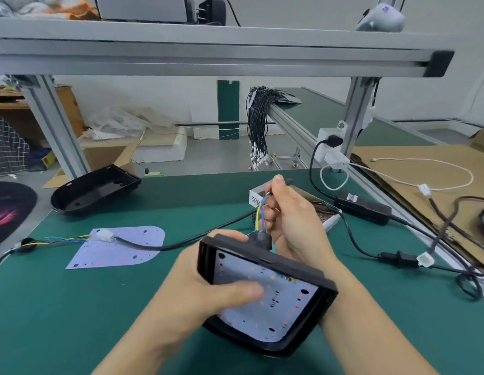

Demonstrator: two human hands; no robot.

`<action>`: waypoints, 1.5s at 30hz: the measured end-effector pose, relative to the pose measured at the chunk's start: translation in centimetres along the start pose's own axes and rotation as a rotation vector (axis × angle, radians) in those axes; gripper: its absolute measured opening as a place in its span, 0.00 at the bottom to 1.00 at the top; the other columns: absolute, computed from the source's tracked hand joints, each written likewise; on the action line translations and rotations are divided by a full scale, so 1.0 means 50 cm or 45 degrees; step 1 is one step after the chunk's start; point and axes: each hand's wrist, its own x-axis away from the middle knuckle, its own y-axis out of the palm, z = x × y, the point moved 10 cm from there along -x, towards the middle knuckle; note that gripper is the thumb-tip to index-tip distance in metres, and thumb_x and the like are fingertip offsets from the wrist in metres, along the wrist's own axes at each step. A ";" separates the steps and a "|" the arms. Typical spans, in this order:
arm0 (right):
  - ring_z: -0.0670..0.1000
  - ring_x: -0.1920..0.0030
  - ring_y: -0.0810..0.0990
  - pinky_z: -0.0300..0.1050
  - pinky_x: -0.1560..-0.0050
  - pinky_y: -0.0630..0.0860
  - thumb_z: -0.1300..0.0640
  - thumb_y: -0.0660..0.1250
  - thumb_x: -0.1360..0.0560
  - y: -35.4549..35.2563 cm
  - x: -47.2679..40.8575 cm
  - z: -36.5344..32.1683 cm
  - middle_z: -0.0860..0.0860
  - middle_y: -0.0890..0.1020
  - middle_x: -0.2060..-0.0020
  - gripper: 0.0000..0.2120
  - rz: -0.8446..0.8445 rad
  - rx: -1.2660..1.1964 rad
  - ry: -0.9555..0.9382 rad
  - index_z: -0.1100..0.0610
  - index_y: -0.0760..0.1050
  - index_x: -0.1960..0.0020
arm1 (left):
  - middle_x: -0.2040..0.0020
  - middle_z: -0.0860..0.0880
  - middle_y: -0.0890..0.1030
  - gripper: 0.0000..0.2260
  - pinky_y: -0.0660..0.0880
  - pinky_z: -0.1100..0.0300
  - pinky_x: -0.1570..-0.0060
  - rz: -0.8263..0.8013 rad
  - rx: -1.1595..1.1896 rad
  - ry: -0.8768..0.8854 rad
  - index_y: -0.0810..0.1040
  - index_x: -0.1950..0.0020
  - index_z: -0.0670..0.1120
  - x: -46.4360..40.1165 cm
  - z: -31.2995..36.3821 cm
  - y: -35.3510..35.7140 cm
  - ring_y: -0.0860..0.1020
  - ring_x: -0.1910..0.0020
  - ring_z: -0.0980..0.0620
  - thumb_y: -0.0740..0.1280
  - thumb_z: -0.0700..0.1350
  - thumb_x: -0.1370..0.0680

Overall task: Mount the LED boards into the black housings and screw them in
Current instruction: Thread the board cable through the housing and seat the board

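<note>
Black housing (265,299) gripped, right hand (289,212) pinching wires (262,209)

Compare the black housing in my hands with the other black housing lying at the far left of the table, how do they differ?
The held housing has an LED board seated inside; the far housing is empty. The held housing is gripped by the left hand while the right hand pulls its coloured wires; the far housing lies untouched on the green mat. Both are black, open-faced shells.
</note>
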 end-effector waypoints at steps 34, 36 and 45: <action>0.44 0.58 0.83 0.36 0.58 0.78 0.62 0.68 0.31 0.024 0.131 0.034 0.48 0.86 0.58 0.09 -0.735 0.296 0.442 0.57 0.85 0.54 | 0.66 0.55 0.79 0.22 0.72 0.71 0.65 -0.008 -0.126 0.318 0.80 0.57 0.52 0.018 0.069 -0.032 0.76 0.67 0.58 0.82 0.56 0.45; 0.44 0.58 0.83 0.36 0.56 0.78 0.62 0.68 0.31 0.026 0.133 0.037 0.48 0.85 0.58 0.10 -0.752 0.292 0.447 0.56 0.85 0.54 | 0.66 0.55 0.80 0.21 0.73 0.71 0.65 -0.026 -0.137 0.318 0.79 0.57 0.52 0.019 0.071 -0.030 0.77 0.68 0.58 0.82 0.55 0.44; 0.43 0.62 0.79 0.34 0.59 0.76 0.56 0.70 0.31 0.031 0.125 0.038 0.49 0.86 0.55 0.13 -0.733 0.302 0.427 0.67 0.80 0.55 | 0.66 0.55 0.80 0.19 0.74 0.70 0.61 0.051 -0.154 0.358 0.80 0.56 0.52 0.015 0.064 -0.046 0.78 0.67 0.57 0.81 0.46 0.44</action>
